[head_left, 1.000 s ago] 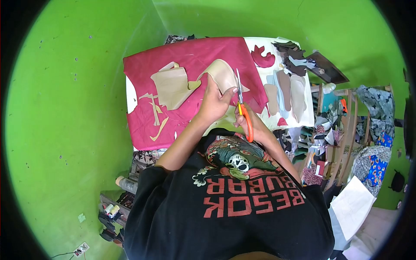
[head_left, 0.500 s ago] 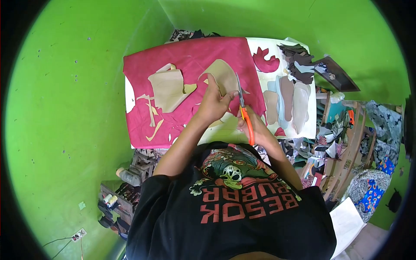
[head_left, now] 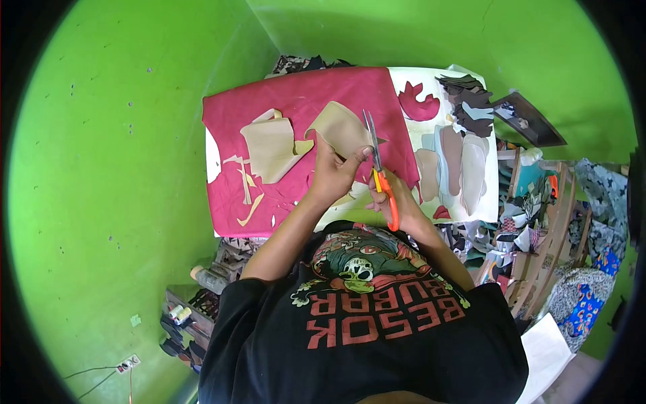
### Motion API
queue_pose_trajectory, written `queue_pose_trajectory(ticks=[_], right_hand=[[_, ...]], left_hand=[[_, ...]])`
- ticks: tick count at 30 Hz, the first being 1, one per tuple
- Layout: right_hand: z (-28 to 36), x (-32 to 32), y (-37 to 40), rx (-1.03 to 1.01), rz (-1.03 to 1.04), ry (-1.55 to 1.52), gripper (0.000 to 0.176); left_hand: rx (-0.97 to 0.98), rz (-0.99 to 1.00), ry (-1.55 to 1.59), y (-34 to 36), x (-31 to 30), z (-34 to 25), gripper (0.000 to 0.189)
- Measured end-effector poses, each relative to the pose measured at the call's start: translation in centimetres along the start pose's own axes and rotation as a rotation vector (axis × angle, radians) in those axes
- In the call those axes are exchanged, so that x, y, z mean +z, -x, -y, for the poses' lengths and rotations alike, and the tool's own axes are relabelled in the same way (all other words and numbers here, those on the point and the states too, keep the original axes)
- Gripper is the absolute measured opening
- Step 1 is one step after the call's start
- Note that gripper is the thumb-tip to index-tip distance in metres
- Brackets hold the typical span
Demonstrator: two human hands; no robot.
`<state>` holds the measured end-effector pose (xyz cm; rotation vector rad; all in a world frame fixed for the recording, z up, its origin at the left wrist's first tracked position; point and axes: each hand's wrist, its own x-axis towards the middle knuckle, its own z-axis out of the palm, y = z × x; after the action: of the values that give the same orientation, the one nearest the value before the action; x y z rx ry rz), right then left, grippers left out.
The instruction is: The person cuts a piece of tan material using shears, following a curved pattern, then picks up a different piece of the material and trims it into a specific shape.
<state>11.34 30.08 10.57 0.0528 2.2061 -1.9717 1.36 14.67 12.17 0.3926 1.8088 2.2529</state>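
My left hand [head_left: 334, 170] pinches a tan, leather-like piece [head_left: 340, 126] by its lower edge, with the thumb on top. In my right hand [head_left: 398, 202] is a pair of scissors [head_left: 377, 158] with orange handles. Their blades point away from me, slightly parted, along the right edge of the tan piece. A larger tan sheet [head_left: 269, 148] with an uneven outline lies to the left on red material [head_left: 229, 121]. Thin tan offcuts [head_left: 250, 210] are scattered near it.
Sole-shaped pieces [head_left: 452, 161] lie on the table's white right side [head_left: 492, 202]. Behind them are a red cut-out [head_left: 418, 106] and a pile of dark pieces [head_left: 471, 101]. A wooden rack [head_left: 548, 229] with scraps stands at the right. Green walls [head_left: 134, 168] enclose the corner.
The tan piece has turned and tilted in my left hand. The scissor blades have parted slightly at the tips. The whole view has shifted a little.
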Motion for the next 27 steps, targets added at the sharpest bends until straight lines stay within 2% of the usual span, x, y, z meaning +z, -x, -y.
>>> queue_pose_trajectory(ticks=[1,4,7,10,14,16,18,20,23,24,25,27], right_hand=[[1.1,0.2,0.1,0.082,0.033,-0.037,0.076],[0.3,0.5,-0.4,0.017,-0.022,0.110,0.071],[1.2,0.5,-0.3,-0.056,-0.048,0.114,0.063],[2.6,0.3,-0.1,0.003,-0.051,0.244,0.058],[3.3,0.4,-0.1,-0.037,-0.103,0.271,0.057],[3.1,0.4,0.0,-0.013,-0.084,0.252,0.059],[3.1,0.6,0.1,-0.007,-0.080,0.248,0.062],[2.9,0.5,0.0,-0.004,-0.069,0.244,0.066],[2.7,0.2,0.2,-0.076,-0.038,0.259,0.075],[3.1,0.0,0.4,-0.027,-0.007,0.243,0.049],[3.3,-0.1,0.4,0.020,0.025,0.228,0.032],[3.3,-0.4,0.4,-0.015,0.047,0.279,0.034]], left_hand=[[0.003,0.011,0.000,0.0,-0.2,0.1,0.055],[0.065,0.018,-0.047,-0.3,-0.6,-0.5,0.055],[0.011,0.030,0.021,-0.8,-0.6,-1.5,0.053],[-0.027,0.105,0.011,-1.0,-1.2,-1.6,0.050],[-0.063,0.165,-0.029,-1.7,-1.8,-3.2,0.047],[-0.085,0.180,-0.073,-1.8,-1.7,-3.4,0.047],[-0.081,0.146,-0.038,-1.7,-1.4,-3.4,0.058],[-0.060,0.128,-0.056,-1.2,-0.9,-3.6,0.060],[-0.029,0.107,-0.077,-0.6,-0.7,-3.4,0.063],[-0.017,0.106,-0.081,-0.4,-0.6,-3.4,0.065],[-0.017,0.096,-0.082,-0.3,-0.6,-3.4,0.065],[0.000,0.110,-0.192,-0.4,-0.8,-3.5,0.066]])
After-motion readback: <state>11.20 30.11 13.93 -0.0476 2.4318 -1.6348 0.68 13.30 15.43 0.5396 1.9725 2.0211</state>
